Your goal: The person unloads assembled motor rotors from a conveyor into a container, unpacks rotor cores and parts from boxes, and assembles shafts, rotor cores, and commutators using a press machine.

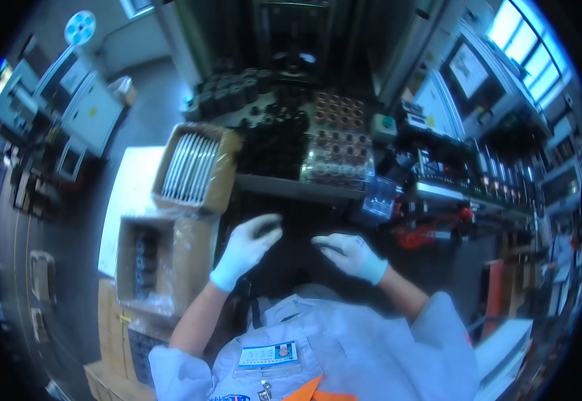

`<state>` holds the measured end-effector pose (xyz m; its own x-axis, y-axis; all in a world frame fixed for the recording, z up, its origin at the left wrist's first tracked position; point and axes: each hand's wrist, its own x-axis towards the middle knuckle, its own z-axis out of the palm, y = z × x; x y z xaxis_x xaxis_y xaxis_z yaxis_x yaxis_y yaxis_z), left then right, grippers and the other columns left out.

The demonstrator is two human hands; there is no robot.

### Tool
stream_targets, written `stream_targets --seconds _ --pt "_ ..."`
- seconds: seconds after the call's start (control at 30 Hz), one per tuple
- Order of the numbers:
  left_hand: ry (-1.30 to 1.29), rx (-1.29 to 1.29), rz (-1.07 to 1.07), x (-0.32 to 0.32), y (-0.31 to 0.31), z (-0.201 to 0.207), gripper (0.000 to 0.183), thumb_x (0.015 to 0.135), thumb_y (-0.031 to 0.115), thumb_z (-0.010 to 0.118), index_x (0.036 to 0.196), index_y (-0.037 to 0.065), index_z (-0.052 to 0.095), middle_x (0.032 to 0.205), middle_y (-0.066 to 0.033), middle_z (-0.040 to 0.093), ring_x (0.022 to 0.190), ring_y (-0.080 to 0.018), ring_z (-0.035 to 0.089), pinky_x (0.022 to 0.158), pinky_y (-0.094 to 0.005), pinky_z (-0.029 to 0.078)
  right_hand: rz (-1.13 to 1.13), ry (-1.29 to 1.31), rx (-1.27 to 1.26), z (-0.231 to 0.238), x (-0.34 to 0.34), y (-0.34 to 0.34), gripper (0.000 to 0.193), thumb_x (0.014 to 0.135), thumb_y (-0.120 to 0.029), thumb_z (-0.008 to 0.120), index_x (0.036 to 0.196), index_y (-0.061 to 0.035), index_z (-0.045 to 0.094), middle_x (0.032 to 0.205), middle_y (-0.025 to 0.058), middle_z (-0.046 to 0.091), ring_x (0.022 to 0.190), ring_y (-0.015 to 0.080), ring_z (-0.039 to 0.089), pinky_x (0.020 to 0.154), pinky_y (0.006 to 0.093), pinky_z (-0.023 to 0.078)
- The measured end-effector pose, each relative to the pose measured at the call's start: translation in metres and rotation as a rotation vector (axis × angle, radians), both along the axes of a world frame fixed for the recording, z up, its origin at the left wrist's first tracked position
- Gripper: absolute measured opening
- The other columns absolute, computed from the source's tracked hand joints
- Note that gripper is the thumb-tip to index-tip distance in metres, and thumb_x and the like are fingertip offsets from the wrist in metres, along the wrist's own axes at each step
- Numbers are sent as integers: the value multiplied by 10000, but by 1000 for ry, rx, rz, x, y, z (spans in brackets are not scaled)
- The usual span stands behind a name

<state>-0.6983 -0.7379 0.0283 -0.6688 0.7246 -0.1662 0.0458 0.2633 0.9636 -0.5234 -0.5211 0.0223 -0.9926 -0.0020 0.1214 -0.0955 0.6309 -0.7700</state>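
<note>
My left hand point(252, 242), in a white glove, is raised in front of my chest with thumb and fingers curled round. A dark patch shows between them; whether it is a small black part or only the background I cannot make out. Level with it, my right hand point(352, 255), also gloved in white, has its fingers pressed together and pointing left, with a dark sliver at the fingertips too small to name. The hands are apart. Ahead of them, many small black parts point(271, 144) lie heaped on the bench beside clear plastic trays point(336, 175) of copper-coloured round pieces.
Left of me stand an open carton point(227, 167) of white upright sheets and another open carton point(191, 257) lined with plastic. Dark cylindrical parts point(231, 90) stand at the back of the bench. A clear blue bin point(379, 200) and a rack with rods point(498, 184) are on the right.
</note>
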Motion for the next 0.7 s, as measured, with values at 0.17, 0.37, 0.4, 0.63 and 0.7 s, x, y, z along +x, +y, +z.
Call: stream_targets --seconds 0.17,0.37,0.4,0.63,0.7 --pt "753 -95 -143 -47 154 -24 258 862 261 710 1057 92 723 922 -115 674 899 -326 670 774 -402 530 -365 -28 -162 -14 33 36 269 955 -89 604 1200 -8 679 1087 180 718 992 302 712 857 362 558" --pt "1136 -352 -432 -110 266 -72 221 871 338 660 996 156 668 943 -125 657 859 -338 674 719 -498 516 -505 -56 -105 -6 12 61 278 943 -73 609 1205 -8 679 1097 181 718 1013 292 710 872 346 552" --pt "1150 -315 -509 -115 278 -82 220 864 332 667 975 142 661 936 -141 650 870 -346 671 731 -502 514 -562 -66 -85 -3 6 68 281 941 -74 610 1207 -10 678 1098 178 718 1012 291 710 875 346 551" --pt "900 -182 -721 -154 298 -80 247 843 280 703 986 82 663 1031 -212 604 908 -396 649 779 -491 517 -679 -13 -34 21 -96 107 278 944 -39 606 1207 30 663 1066 167 724 983 244 709 880 341 542" --pt "762 -51 -660 -172 293 -60 259 848 277 706 998 70 666 1050 -208 592 909 -386 648 792 -483 519 -670 78 -36 24 -142 133 289 944 -50 613 1217 34 657 1092 177 719 1021 255 701 910 343 531"
